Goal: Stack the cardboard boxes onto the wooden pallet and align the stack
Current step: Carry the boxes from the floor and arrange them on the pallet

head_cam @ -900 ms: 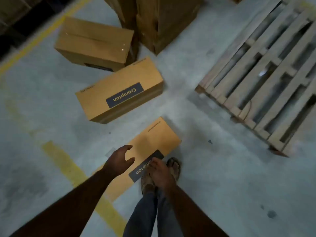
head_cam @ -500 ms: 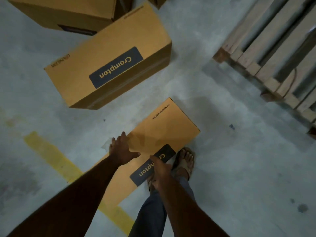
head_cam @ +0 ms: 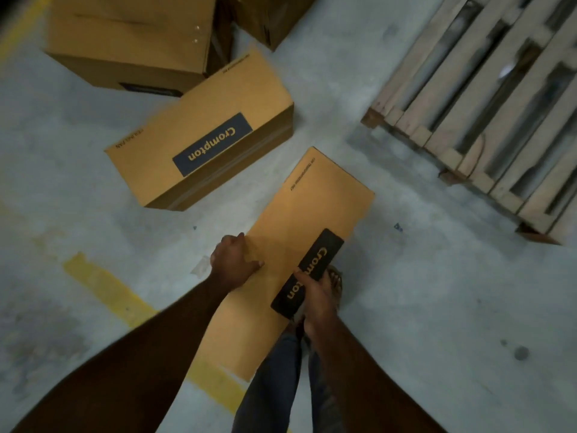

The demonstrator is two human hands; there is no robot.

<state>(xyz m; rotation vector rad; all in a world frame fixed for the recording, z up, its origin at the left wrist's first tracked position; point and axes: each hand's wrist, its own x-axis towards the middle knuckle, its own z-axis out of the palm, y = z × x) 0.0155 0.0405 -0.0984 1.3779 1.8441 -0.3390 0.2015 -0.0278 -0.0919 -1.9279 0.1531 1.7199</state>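
A: Head view: nothing stacked. The slatted bare-wood pallet (head_cam: 487,98) at upper right shows no box on the part in frame. Every box visible is on the grey concrete floor (head_cam: 437,307).

B: Hands?

A: Both on the near long tan cardboard box with the dark Crompton label (head_cam: 306,226), which lies on the floor by the person's feet. Left hand (head_cam: 234,260) grips its left long edge, thumb lying on top. Right hand (head_cam: 315,295) holds the right edge at the label, fingers wrapped under out of sight. Looks like the first pick-up; can't tell if it's off the floor.

B: What's left?

A: Practically all of it. A second labelled tan cardboard box (head_cam: 199,145) sits just beyond, apart from the held one. A larger plain brown carton (head_cam: 131,39) lies behind it, with more dark cartons at the top edge.

B: Route?

A: Open floor between the held box and the pallet's near corner (head_cam: 371,118). Watch that corner and the protruding slat ends. A painted yellow floor stripe (head_cam: 106,289) runs under the near end.
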